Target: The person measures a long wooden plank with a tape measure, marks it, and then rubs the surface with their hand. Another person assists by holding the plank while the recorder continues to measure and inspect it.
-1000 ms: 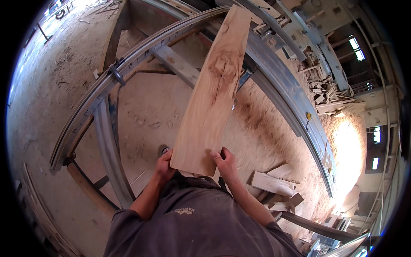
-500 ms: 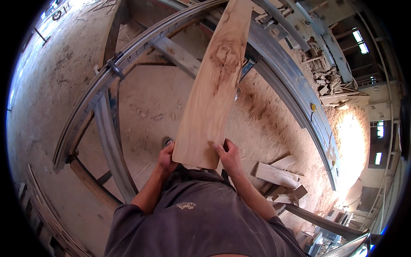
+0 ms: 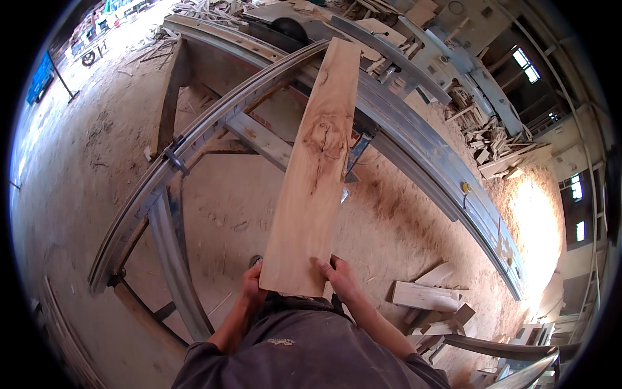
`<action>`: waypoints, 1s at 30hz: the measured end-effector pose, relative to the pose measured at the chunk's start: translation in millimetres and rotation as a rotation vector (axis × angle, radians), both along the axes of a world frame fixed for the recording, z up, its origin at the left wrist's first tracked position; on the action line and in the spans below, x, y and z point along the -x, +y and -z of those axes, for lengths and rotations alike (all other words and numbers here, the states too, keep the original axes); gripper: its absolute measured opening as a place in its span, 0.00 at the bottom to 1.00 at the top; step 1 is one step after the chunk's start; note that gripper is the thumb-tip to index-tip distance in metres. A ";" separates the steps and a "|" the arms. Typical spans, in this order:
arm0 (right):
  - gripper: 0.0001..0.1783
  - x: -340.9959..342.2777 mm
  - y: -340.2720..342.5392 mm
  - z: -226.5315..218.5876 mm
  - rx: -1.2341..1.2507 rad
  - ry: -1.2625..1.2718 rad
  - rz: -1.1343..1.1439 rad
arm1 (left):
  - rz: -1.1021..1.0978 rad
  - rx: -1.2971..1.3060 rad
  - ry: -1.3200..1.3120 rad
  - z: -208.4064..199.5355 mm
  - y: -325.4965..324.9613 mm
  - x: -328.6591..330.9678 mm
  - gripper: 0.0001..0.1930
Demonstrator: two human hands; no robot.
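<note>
A long, pale wooden board (image 3: 303, 207) with a dark knot and a crack near its upper half stretches away from my body. My left hand (image 3: 253, 285) grips its near left edge, fingers mostly hidden underneath. On the near right edge my right hand (image 3: 338, 277) is closed, its thumb lying on top of the board. The board's far end lies over the metal frame of a saw table, close to a dark round blade (image 3: 289, 29); whether it touches the frame I cannot tell.
A curved-looking metal rail (image 3: 139, 201) runs on the left, a wide metal sliding table (image 3: 427, 149) on the right. Wood offcuts (image 3: 424, 297) lie on the floor at my right. Sawdust (image 3: 531, 207) is heaped farther right, and scrap wood (image 3: 495, 142) is piled behind the sliding table.
The view has tilted up, so the board and my hands sit lower in the picture and the board's far end and the saw blade now show. Both hands keep their hold.
</note>
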State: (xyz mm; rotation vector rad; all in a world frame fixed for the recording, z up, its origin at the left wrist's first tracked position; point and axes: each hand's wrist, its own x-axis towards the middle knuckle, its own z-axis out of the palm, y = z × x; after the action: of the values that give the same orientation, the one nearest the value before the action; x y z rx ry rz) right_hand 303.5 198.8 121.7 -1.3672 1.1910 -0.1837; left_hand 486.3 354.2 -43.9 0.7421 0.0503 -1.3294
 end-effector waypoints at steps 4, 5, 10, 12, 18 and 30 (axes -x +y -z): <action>0.30 10.0 -5.8 28.8 -0.103 -0.078 -0.001 | 0.033 0.038 -0.033 -7.3 -3.8 -9.3 0.21; 0.30 9.2 -6.0 29.3 -0.133 -0.110 0.006 | 0.044 0.046 -0.056 -14.8 -2.8 -10.8 0.21; 0.28 18.3 -4.6 17.0 -0.402 -0.371 0.223 | 0.001 -0.083 -0.109 -38.7 -4.4 -11.2 0.20; 0.27 31.5 -6.3 29.1 -0.472 -0.415 0.269 | -0.006 -0.132 -0.213 -57.8 -5.0 -10.0 0.19; 0.28 25.2 2.3 20.3 -0.636 -0.483 0.588 | 0.150 -0.217 -0.535 -126.0 -11.1 -5.8 0.18; 0.26 53.4 3.3 97.8 -0.492 -0.460 0.608 | 0.492 0.017 -0.258 -85.2 -35.2 1.8 0.41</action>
State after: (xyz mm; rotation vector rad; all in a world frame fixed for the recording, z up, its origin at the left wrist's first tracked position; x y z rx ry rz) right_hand 250.1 202.0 23.9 -0.4703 1.1246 -0.5617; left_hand 484.5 319.0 41.3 0.9434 -0.3713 -1.6821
